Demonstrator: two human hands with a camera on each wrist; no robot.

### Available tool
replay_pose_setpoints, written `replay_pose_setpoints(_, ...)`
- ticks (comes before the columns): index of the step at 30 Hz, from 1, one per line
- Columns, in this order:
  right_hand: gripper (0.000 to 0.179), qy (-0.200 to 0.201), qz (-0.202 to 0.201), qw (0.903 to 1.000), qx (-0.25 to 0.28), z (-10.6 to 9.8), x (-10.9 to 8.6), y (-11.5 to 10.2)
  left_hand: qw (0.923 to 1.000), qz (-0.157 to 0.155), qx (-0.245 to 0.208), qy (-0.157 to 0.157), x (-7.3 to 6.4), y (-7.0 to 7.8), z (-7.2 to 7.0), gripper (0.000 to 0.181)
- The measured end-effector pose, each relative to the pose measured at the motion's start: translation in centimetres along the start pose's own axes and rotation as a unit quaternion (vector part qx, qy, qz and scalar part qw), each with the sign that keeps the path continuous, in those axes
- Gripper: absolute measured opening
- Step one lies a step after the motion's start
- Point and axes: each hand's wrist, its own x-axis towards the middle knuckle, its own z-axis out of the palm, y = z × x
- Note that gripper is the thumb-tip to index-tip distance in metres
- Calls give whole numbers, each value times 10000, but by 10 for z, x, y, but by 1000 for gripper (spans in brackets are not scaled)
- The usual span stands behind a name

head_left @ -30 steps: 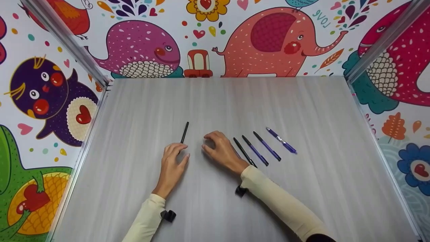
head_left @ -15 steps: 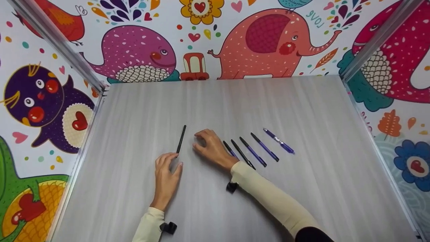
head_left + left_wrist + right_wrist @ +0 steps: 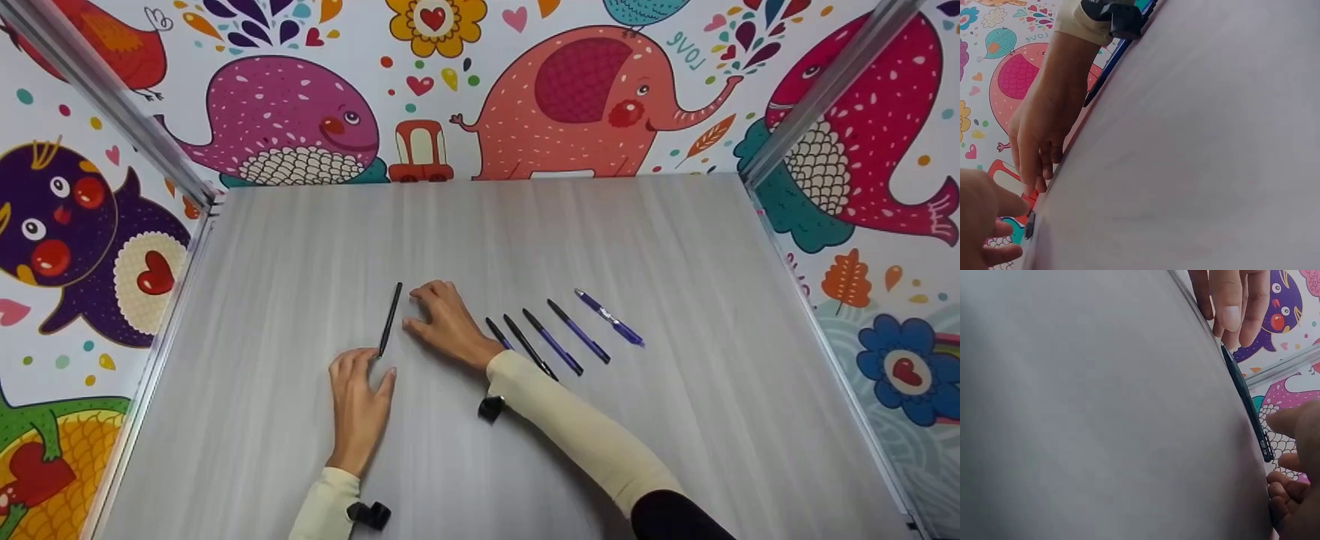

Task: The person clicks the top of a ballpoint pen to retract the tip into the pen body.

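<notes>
A black pen (image 3: 389, 321) lies by itself on the table, tilted slightly to the right at its far end. My left hand (image 3: 360, 409) has its fingertips right at the near end of this pen, and the thumb stands apart. Beside the far end is my right hand (image 3: 450, 322), thumb and forefinger spread with nothing between them. The right wrist view shows the pen (image 3: 1246, 399) from low down, with the left fingers (image 3: 1231, 318) at its thin tip and the right hand (image 3: 1303, 461) beside its clip end.
To the right lies a slanted row of several pens: a black one (image 3: 525, 341), blue ones with black ends (image 3: 553, 341) and a clear-and-blue click pen (image 3: 609, 319). The right forearm (image 3: 577, 427) partly covers the nearest ones. Printed walls (image 3: 300, 120) border the grey table (image 3: 480, 232).
My right hand has moved left toward the black pen. My left hand has drawn back slightly toward its near end, uncovering more of it. The whole view has shifted a little.
</notes>
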Motion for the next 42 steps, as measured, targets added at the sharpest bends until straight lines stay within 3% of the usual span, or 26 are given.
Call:
replay_pose_setpoints(13,51,53,16,10000,-62,8,11,-1,9987,0,478,181,4,0,9,37)
replay_pose_setpoints(23,57,8,145,9995,-297,13,27,0,9960,-170,814,326,16,2,20,37)
replay_pose_setpoints(29,53,-14,73,9996,-271,13,29,-1,9948,-231,839,522,22,3,23,25)
replay_pose_setpoints(37,41,141,105,9981,585,1,20,5,9956,-261,769,464,23,9,25,15)
replay_pose_setpoints(42,28,561,456,9843,1609,-13,14,5,9961,-98,774,404,25,18,26,15)
